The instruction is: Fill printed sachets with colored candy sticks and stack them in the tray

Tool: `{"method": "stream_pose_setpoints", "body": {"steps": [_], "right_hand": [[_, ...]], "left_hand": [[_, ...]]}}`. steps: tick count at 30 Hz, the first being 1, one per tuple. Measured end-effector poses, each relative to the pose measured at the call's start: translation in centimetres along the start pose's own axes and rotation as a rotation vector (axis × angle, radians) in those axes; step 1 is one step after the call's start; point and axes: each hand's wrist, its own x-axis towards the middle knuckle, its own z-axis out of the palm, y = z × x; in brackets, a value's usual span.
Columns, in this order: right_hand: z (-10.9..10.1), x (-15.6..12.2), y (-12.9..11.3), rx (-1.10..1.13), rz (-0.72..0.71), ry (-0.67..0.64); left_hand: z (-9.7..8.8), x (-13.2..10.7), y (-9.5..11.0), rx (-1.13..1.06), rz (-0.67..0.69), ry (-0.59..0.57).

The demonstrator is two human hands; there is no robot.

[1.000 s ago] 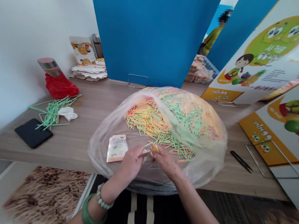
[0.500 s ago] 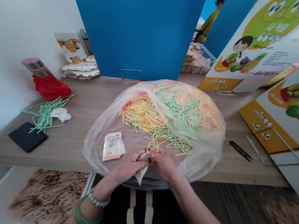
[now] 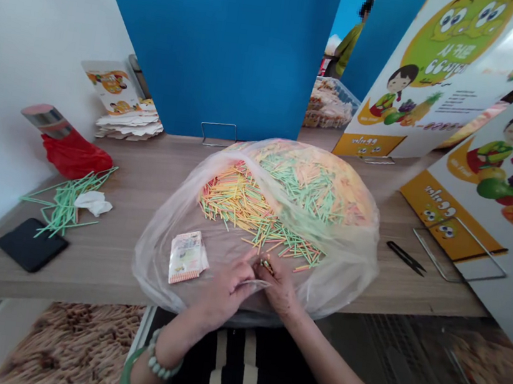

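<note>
Thin coloured sticks [image 3: 241, 196], yellow, green and reddish, lie heaped in a clear plastic bag [image 3: 159, 248] spread open on the table. Over the bag's near edge, my left hand [image 3: 225, 285] is closed on a small printed packet [image 3: 254, 284], seen nearly edge-on. Beside it, my right hand [image 3: 280, 291] has its fingers curled round a small bundle of sticks [image 3: 267, 264], ends pointing up and away. Both hands touch or nearly touch at the packet; the fingertips are partly hidden. Left of them, several flat printed packets [image 3: 187, 258] lie stacked on the plastic.
Leftward on the table [image 3: 132, 201] are a black flat object [image 3: 32, 244], long green sticks [image 3: 63, 201], crumpled tissue [image 3: 94, 203] and a red bag [image 3: 76, 159]. Black tweezers [image 3: 406, 257] lie right, beside printed boards [image 3: 453, 205]. A person [image 3: 349, 43] stands beyond the blue panel [image 3: 219, 42].
The packet has turned from hanging downward to lying nearly edge-on between the hands. My right hand's bundle has tipped and shows its ends. The view has shifted slightly.
</note>
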Motion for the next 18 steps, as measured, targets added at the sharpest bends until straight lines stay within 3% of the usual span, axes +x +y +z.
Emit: {"method": "stream_pose_setpoints", "body": {"steps": [5,10,14,16,18], "right_hand": [[0.0,-0.2,0.1,0.057,-0.059,0.076],[-0.1,-0.4,0.3,0.066,-0.123,0.03],[-0.1,-0.5,0.6,0.04,-0.111,0.017],[-0.1,-0.5,0.6,0.03,-0.098,0.026],[-0.2,-0.5,0.4,-0.029,-0.067,0.032]], "left_hand": [[2.0,1.0,-0.1,0.233,0.193,-0.035],[2.4,1.0,-0.9,0.463,0.354,0.0],[2.3,1.0,-0.9,0.423,0.313,-0.071],[1.8,1.0,-0.8,0.267,0.219,-0.008],[1.0,1.1,-1.1,0.05,0.049,0.13]]}}
